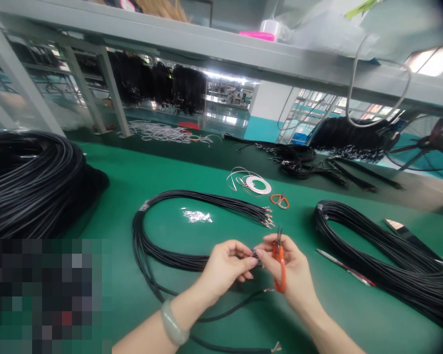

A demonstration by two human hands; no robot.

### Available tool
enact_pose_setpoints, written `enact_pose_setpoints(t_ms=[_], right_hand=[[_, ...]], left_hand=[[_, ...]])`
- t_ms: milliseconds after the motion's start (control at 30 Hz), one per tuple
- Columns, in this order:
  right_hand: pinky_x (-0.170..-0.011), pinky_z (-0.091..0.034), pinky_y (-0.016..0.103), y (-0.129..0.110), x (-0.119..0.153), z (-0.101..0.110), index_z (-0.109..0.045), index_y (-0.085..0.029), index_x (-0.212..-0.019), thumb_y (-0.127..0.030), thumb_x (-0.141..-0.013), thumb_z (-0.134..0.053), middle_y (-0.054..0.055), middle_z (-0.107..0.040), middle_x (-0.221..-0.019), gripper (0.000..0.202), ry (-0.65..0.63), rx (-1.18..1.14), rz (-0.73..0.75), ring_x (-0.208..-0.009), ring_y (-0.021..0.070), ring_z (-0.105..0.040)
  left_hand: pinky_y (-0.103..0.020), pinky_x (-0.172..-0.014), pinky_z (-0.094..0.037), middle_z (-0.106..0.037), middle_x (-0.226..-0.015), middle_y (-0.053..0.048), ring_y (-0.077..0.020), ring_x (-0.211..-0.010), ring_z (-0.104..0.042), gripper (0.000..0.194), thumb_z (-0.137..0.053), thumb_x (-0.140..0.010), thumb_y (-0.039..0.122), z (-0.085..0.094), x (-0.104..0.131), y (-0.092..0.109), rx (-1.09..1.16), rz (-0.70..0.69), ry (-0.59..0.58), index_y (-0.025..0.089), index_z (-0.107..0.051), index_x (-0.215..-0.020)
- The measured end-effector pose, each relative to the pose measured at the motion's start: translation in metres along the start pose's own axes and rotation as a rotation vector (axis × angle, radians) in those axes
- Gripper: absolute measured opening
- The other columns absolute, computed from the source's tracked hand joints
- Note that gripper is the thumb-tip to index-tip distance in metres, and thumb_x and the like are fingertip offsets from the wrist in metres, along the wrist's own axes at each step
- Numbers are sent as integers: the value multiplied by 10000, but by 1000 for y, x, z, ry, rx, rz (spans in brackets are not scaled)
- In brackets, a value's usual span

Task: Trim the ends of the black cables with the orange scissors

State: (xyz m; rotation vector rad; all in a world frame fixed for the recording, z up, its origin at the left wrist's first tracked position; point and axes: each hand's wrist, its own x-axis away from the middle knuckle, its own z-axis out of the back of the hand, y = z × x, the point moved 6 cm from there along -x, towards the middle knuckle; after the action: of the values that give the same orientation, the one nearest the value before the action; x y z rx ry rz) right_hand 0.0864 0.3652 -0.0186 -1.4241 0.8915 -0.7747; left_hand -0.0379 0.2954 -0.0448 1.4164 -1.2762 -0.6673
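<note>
A looped bundle of black cables (pixel 170 252) lies on the green table, and its lower run passes into my left hand (pixel 227 265), whose fingers pinch the cable ends. My right hand (pixel 290 265) meets it there, thumb and fingertips closed on the same ends. Orange-handled scissors (pixel 281 270) rest in my right hand, blades pointing up and away. Exposed wire tips (pixel 268 216) show at the bundle's upper end. Two loose cables (pixel 236 310) run below my hands, with stripped wires at their tips. The exact ends between my fingertips are mostly hidden.
Small clear scraps (pixel 197 216) lie inside the loop. Beyond are a white tape roll (pixel 258 185) and small orange snips (pixel 279 201). Another cable bundle (pixel 369 241) and a pen (pixel 345 267) lie right; a large black coil (pixel 33 182) sits left. A shelf (pixel 206 44) spans above.
</note>
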Motion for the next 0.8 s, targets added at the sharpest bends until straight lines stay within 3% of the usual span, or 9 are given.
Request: enact_pose_setpoints(t_ms=[100, 300, 500, 667, 800], right_hand=[[-670, -539, 287, 2, 1, 1, -587, -225, -980, -337, -695, -810, 33, -705, -831, 378, 10, 12, -9, -730, 181, -659], [-650, -535, 268, 6, 1, 2, -585, -231, -963, -339, -706, -799, 17, -696, -788, 350, 48, 34, 2, -698, 170, -653], [-634, -532, 255, 5, 7, 1, -583, -231, -986, -337, -710, -794, 24, -687, -809, 363, 58, 112, 29, -714, 172, -650], [-660, -550, 276, 1, 15, -5, -558, -228, -1014, -346, -748, -758, 40, -687, -834, 353, 54, 143, 64, -728, 183, -659], [-661, -551, 275, -3, 19, -6, -553, -237, -1009, -319, -763, -740, 41, -695, -833, 320, 75, 246, 160, -738, 189, -663]], left_hand=[[-161, -409, -381, -634, -554, 15, -89, -462, -558, 280, -804, -653, 334, 4, 1, 2, -76, -19, 58, 131, -659, -779], [-240, -711, -495, -727, -766, -50, -149, -715, -637, 115, -729, -738, 235, 7, 2, 7, -96, -168, 113, 127, -719, -780], [-238, -593, -502, -697, -720, -55, -142, -621, -632, 155, -660, -782, 223, 5, 4, -1, -56, -71, 123, 109, -687, -883], [-213, -599, -493, -673, -739, -15, -142, -674, -632, 55, -593, -818, 183, 1, 15, 17, -199, -202, 63, 172, -636, -850], [-239, -704, -502, -700, -860, -40, -161, -769, -629, 160, -528, -851, 165, -5, 20, 25, -271, -273, -38, 180, -682, -890]])
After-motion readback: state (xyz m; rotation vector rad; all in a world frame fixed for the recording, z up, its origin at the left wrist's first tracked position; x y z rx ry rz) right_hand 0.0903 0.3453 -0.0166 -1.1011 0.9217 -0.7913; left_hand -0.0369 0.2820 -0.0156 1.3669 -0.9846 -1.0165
